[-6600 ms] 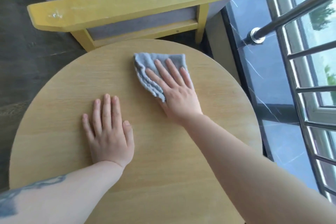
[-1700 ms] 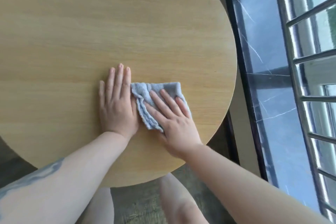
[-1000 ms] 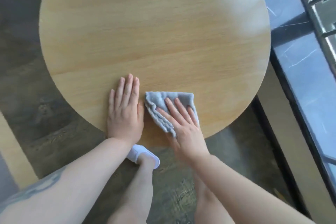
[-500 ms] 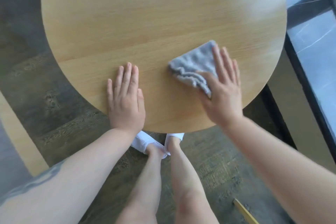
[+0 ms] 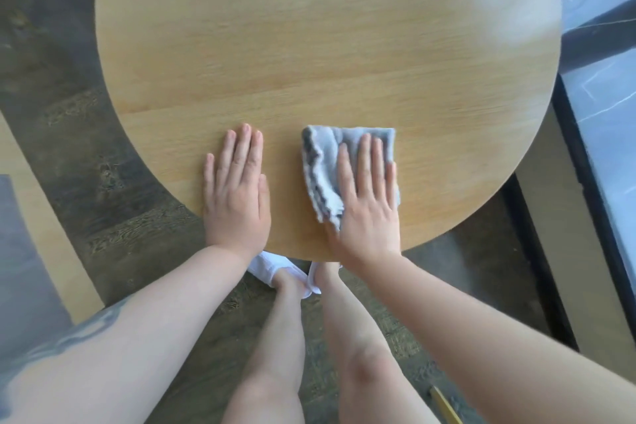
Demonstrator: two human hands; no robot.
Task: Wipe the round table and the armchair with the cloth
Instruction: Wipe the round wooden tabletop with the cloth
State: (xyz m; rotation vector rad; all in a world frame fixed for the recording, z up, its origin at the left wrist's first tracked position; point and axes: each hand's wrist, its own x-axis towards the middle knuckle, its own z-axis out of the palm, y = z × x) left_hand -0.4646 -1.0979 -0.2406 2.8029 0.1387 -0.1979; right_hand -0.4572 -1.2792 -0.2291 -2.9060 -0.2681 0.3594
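Dark wood-grain flooring (image 5: pixel 86 155) surrounds a round, light-wood worktop (image 5: pixel 309 45), with a dark marbled sill (image 5: pixel 605 113) along the right. Near the worktop's near edge, a folded grey cloth (image 5: pixel 327 165) is pressed flat under the right hand (image 5: pixel 368 196), whose fingers are laid straight over it rather than curled round it. The left hand (image 5: pixel 237 189) is rested palm-down on the bare wood just left of the cloth, fingers straight, nothing held. The cloth looks soft, light and limp, with layered ruffled edges on its left side; it is judged likely to slide easily on the smooth surface and to bunch unless pressure is kept across the folds, so it is best held from above with a flat palm. Bare legs and white socks (image 5: pixel 272 265) are seen below the near rim. A yellow wooden piece (image 5: pixel 38 217), possibly the armchair's frame, lies at the left; nothing is seen obstructing the wiping.
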